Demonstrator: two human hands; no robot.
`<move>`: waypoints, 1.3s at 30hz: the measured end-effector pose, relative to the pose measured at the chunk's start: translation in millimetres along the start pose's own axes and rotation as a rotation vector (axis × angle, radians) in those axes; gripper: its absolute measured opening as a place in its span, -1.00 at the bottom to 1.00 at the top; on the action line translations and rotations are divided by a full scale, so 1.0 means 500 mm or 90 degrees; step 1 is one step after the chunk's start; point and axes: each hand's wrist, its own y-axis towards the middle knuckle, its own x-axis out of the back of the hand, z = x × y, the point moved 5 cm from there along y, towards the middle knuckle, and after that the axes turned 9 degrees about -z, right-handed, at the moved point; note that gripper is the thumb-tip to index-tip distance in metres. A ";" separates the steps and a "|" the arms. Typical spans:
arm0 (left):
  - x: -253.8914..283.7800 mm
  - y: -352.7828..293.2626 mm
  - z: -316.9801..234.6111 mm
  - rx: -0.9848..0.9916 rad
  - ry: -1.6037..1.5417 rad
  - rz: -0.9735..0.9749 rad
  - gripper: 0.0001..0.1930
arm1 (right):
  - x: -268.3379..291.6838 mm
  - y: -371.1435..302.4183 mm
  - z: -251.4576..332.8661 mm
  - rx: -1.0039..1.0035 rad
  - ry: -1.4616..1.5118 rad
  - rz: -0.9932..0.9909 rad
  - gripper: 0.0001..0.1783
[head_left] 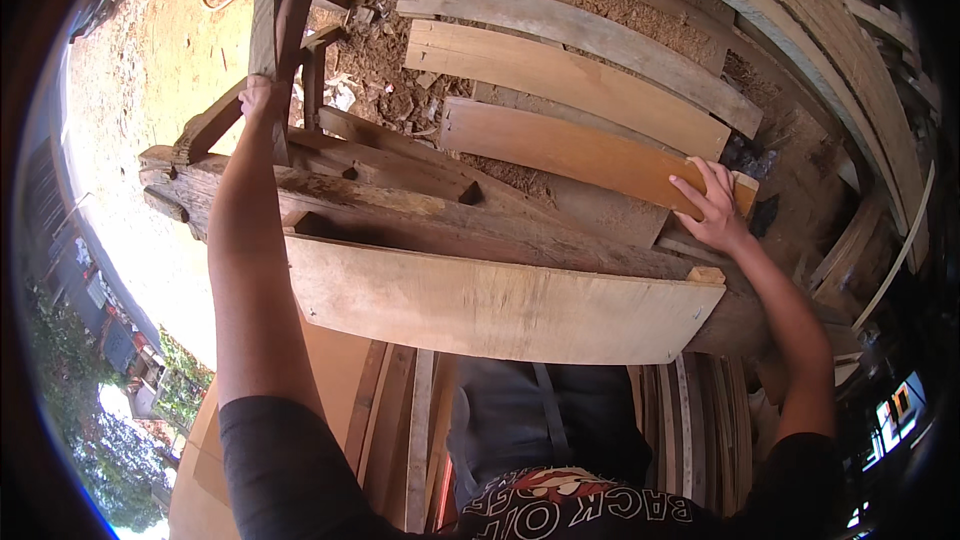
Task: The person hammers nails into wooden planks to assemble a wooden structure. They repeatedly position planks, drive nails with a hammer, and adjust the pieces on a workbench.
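Observation:
My left hand [258, 98] is closed round the edge of an upright wooden post [264, 25] at the upper left. At the right, my right hand [710, 205] lies with fingers spread on the right end of a reddish-brown plywood strip [570, 140]. A small wood block [744, 192] sits at that end, beside the fingers. Nearer to me, a pale plywood panel [500, 305] runs along a rough, thick timber beam [420, 210]. Another small block [706, 276] is at the panel's right corner.
Beyond the reddish strip lie a light plywood strip [560, 70] and a greyish board [570, 25]. Wood scraps and shavings [385, 70] cover the ground. Long boards [840, 60] curve along the right. Stacked timber strips [395, 410] stand near my legs.

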 end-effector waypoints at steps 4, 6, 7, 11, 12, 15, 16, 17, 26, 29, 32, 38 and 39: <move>-0.043 0.043 0.023 -0.003 0.029 0.015 -0.18 | -0.030 0.012 -0.003 0.023 -0.018 0.022 -0.13; -0.045 0.044 0.015 -0.090 0.114 -0.008 -0.18 | -0.051 0.026 -0.007 0.027 -0.025 0.032 -0.14; -0.043 0.041 0.018 -0.070 0.081 -0.004 -0.17 | -0.063 0.032 -0.007 0.028 -0.023 0.036 -0.15; -0.020 0.027 0.030 -0.031 0.056 0.006 -0.12 | -0.103 0.044 -0.019 0.024 -0.057 0.046 -0.20; -0.020 0.027 0.030 -0.046 0.072 0.021 -0.10 | -0.109 0.043 -0.023 0.024 -0.060 0.050 -0.20; -0.016 0.049 0.040 -0.095 0.106 0.022 -0.02 | -0.120 0.036 -0.028 0.015 -0.069 0.058 -0.18; -0.019 0.061 0.041 -0.124 0.119 0.037 0.01 | -0.120 0.032 -0.027 0.015 -0.090 0.061 -0.18; -0.024 0.069 0.042 -0.150 0.123 0.036 -0.04 | -0.122 0.032 -0.027 0.010 -0.107 0.062 -0.19; -0.037 0.085 0.054 -0.171 0.129 0.019 -0.14 | -0.144 0.017 0.002 -0.010 -0.132 0.177 -0.28; -0.041 0.091 0.046 -0.175 0.137 0.042 0.03 | -0.144 0.022 -0.003 -0.005 -0.199 0.144 -0.23; -0.012 0.065 0.022 -0.186 0.143 -0.005 -0.04 | -0.150 0.024 -0.013 -0.039 -0.190 0.187 -0.21; 0.261 -0.294 0.042 -0.346 -0.449 -0.067 -0.17 | 0.039 0.068 -0.028 -0.310 0.116 -0.075 -0.39; 0.324 -0.385 0.058 -0.435 -0.405 -0.122 -0.21 | 0.096 0.079 -0.017 -0.357 0.260 -0.165 -0.39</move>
